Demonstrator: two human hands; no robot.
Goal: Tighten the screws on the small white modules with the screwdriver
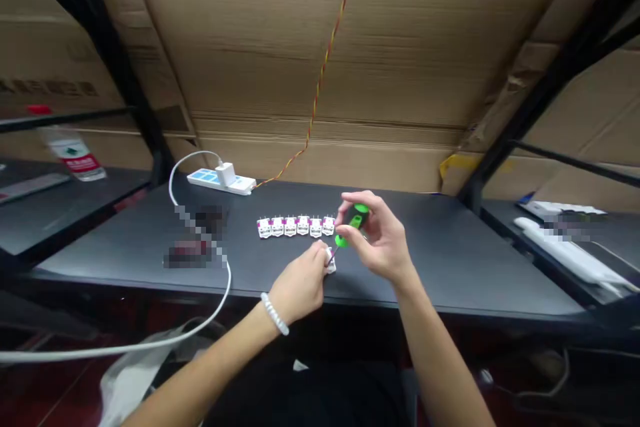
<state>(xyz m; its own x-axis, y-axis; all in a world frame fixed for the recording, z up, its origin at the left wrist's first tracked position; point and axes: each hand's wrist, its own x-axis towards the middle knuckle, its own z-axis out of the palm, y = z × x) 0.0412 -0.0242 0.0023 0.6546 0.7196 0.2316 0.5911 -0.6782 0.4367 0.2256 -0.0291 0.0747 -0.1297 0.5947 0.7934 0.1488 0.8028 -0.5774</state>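
My left hand (pixel 300 283) is closed on a small white part (pixel 331 261) and holds it down on the dark table (pixel 450 260). My right hand (pixel 377 233) grips a green and black screwdriver (pixel 351 221), its tip pointing down at that part. Just behind my hands, several small white and purple parts (pixel 296 225) lie side by side in a row on the table. A bead bracelet sits on my left wrist.
A white power strip (pixel 220 180) with a charger plugged in lies at the back left; its white cable (pixel 220 300) loops over the table's front edge. Cardboard sheets (pixel 325 47) form the back wall. Black frame posts stand at both sides, and side shelves hold other items.
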